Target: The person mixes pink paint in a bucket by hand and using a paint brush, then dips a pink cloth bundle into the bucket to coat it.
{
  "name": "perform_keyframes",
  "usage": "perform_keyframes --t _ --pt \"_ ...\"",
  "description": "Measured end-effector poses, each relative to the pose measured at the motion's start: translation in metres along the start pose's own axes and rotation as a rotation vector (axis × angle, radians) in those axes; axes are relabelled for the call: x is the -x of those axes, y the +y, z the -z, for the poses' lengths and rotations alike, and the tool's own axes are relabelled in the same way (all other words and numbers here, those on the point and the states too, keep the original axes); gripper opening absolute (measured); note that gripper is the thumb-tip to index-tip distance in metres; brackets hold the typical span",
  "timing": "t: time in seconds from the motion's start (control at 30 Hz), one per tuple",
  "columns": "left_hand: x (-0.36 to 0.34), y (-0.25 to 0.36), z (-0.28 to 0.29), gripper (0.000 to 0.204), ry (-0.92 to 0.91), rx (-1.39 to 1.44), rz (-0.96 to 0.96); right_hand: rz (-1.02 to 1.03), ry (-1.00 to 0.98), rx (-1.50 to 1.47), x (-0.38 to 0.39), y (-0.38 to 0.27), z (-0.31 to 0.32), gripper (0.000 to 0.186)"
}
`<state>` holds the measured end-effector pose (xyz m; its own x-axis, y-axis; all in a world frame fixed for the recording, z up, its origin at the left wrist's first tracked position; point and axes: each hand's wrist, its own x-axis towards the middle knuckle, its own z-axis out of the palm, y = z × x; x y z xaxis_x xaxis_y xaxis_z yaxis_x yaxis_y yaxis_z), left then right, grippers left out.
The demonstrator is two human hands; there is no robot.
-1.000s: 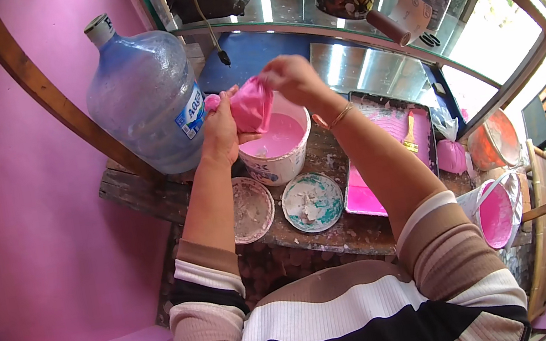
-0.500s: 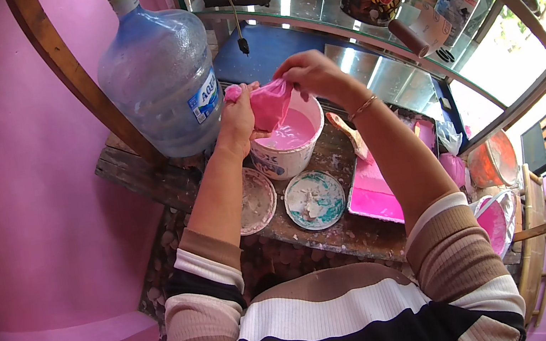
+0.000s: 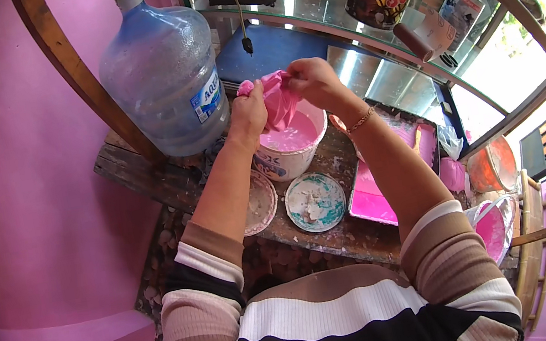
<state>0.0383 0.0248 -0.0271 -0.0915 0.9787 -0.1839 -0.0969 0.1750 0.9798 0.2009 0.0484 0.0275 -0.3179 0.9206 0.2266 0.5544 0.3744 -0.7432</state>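
Observation:
Over a white paint bucket [image 3: 295, 164] with pink paint [image 3: 297, 134] in it, both my hands grip a thin, crinkled pink plastic bag [image 3: 280, 105]. My left hand [image 3: 249, 121] is closed round its left side, where a bunched pink end sticks out past the thumb. My right hand [image 3: 317, 84] pinches the upper right part of the bag. Its lower part hangs inside the bucket's rim, just above the paint. Fingers hide some of the bag, so its mouth is hard to make out.
Two paint-stained round lids, a left one [image 3: 259, 205] and a right one [image 3: 316, 202], lie before the bucket. A paint tray [image 3: 374, 205] sits right, partly behind my forearm. A large water bottle [image 3: 164, 80] stands left; a glass case [image 3: 333, 12] rises behind.
My right hand has moved slightly right and down, and my left hand a little right. The bag is more bunched between them now.

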Motion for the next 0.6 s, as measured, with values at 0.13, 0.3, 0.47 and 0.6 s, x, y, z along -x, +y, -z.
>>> perform_keyframes --t 0.13,0.3,0.47,0.6 --pt "-0.010 -0.003 -0.001 0.044 0.009 -0.072 0.011 0.009 0.146 -0.117 -0.003 0.001 -0.007 0.011" --pt "-0.021 -0.013 -0.001 0.039 0.073 -0.022 -0.032 0.048 0.008 0.136 0.002 -0.003 -0.021 0.015" --pt "-0.011 -0.005 -0.005 0.037 0.052 0.031 -0.061 0.101 0.165 0.021 0.006 0.003 -0.010 0.017" --pt "0.002 0.009 -0.016 0.041 0.060 -0.059 -0.158 0.095 0.189 0.062 0.003 0.016 -0.006 0.018"
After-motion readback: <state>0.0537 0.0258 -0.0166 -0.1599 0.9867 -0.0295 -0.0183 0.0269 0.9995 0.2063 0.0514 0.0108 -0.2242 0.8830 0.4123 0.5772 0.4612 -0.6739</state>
